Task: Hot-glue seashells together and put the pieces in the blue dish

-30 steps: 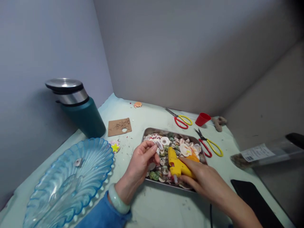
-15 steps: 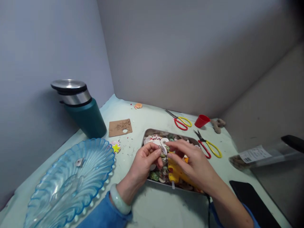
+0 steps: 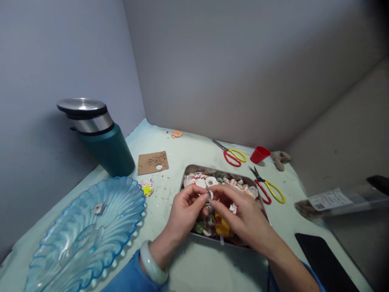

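Above a metal tray (image 3: 188, 169) filled with shells and green stones, both hands meet over one small whitish shell piece (image 3: 210, 195). My left hand (image 3: 185, 207) pinches it from the left between thumb and fingers. From the right, the thumb and fingers of my right hand (image 3: 243, 213) close on the same piece. A yellow glue gun (image 3: 221, 225) lies in the tray, partly hidden beneath my right hand.
On the left are a blue scalloped glass dish (image 3: 121, 215) holding a small shell, a teal bottle (image 3: 106, 150) and brown cardboard (image 3: 148, 163). Two scissors (image 3: 232, 156), a red cup (image 3: 259, 154), a plastic bag (image 3: 328, 202) and a black phone-like slab (image 3: 325, 259) stand or lie right.
The fingers of both hands have drawn closer around the small piece, and my right hand has moved slightly left and down. More shells show at the tray's back right. The view has shifted slightly.
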